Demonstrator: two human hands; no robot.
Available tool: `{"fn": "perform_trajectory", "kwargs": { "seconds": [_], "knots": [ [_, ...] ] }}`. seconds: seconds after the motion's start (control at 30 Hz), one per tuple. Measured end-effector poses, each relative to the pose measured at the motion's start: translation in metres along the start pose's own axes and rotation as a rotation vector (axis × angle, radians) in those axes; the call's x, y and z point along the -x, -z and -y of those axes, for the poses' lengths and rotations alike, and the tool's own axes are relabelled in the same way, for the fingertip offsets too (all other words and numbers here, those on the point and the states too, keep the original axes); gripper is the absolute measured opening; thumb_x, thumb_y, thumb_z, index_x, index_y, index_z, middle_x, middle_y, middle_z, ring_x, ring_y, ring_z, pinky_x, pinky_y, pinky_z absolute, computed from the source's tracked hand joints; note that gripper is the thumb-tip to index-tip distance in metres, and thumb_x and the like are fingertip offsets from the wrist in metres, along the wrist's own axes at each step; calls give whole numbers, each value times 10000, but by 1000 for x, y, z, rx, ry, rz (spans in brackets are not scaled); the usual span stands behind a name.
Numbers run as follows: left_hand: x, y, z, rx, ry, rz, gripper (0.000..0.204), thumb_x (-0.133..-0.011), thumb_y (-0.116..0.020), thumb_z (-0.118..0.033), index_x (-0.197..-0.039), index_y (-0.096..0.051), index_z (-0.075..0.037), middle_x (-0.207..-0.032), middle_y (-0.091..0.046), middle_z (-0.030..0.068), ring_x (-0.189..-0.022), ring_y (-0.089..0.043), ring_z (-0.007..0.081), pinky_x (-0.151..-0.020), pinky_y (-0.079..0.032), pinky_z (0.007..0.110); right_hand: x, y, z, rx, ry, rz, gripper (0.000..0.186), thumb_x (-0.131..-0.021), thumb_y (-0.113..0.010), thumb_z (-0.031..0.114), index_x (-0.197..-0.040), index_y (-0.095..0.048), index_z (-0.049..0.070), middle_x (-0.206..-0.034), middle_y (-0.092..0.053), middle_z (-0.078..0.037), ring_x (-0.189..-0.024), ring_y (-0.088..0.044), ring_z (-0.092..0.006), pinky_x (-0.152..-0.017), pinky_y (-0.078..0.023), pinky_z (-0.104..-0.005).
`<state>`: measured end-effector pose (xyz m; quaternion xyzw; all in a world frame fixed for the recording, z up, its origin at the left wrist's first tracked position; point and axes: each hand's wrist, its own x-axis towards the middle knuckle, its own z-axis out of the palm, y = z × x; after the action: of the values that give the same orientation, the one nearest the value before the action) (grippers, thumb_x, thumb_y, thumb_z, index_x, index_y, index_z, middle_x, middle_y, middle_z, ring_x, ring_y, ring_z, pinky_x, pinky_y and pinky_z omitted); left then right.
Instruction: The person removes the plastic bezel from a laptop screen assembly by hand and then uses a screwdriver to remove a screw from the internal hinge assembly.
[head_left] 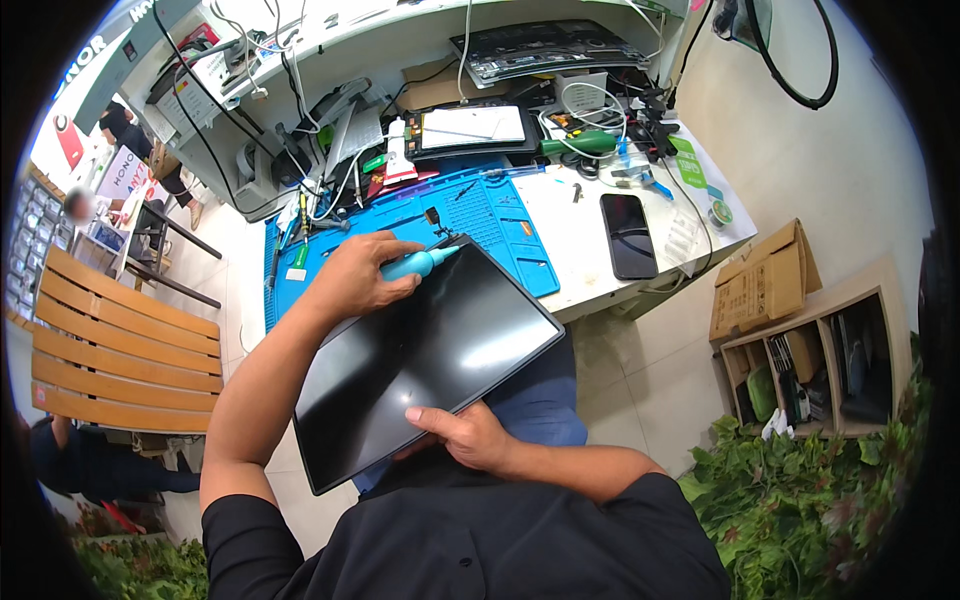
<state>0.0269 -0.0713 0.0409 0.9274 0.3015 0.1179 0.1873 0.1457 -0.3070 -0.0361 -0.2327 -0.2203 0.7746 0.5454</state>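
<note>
A black, glossy laptop-size display panel [420,350] lies tilted across my lap, its far corner at the edge of the blue work mat [400,215]. My left hand [360,280] is closed around a light teal squeeze bottle [408,265]. The bottle's pointed nozzle lies at the panel's far edge; whether it touches is too small to tell. Below, my right hand [470,437] grips the panel's near edge, with the thumb on the glass and the fingers hidden underneath. A small dark ribbon-like part [433,215] sticks up by the far corner.
On the white bench are a black phone [627,237], a green-handled tool [580,143], cables and an opened laptop chassis [550,52]. Small tools lie at the mat's left. A slatted wooden bench [130,345] stands left; a cardboard box [765,285] sits on a shelf unit [810,360] right.
</note>
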Motion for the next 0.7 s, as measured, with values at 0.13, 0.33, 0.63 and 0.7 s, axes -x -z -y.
{"fn": "perform_trajectory", "kwargs": {
  "seconds": [0.13, 0.33, 0.63, 0.7],
  "knots": [
    [20, 11, 10, 16, -12, 12, 408, -877, -824, -263, -1244, -795, -87, -947, -697, 139, -845, -677, 332, -755, -527, 426, 0, 2, -2, -26, 9, 9, 292, -1086, -648, 112, -1347, -581, 1, -1241, -686, -134, -1106, -740, -270, -871, -690, -448],
    [80, 32, 15, -10, 95, 62, 390, -891, -800, -251, -1242, -791, -82, -944, -685, 144, -863, -681, 342, -774, -534, 425, 2, -1, 3, -17, -16, -36, 399, -1070, -623, 70, -1451, -533, -8, -1328, -672, -182, -1189, -726, -335, -900, -687, -523],
    [224, 72, 31, -119, 338, 41, 416, -894, -816, -258, -1281, -788, -107, -969, -701, 123, -873, -691, 330, -777, -535, 431, 5, 3, 4, 9, 21, 24, 357, -1071, -585, 63, -1394, -588, -91, -1301, -713, -246, -1175, -739, -375, -921, -676, -558],
    [246, 80, 33, -134, 403, 62, 424, -885, -820, -275, -1279, -793, -122, -980, -711, 113, -876, -696, 320, -779, -537, 428, 5, 5, 1, 27, 37, -1, 367, -1057, -578, 48, -1404, -556, -69, -1285, -704, -239, -1167, -738, -385, -906, -675, -590]
  ]
}}
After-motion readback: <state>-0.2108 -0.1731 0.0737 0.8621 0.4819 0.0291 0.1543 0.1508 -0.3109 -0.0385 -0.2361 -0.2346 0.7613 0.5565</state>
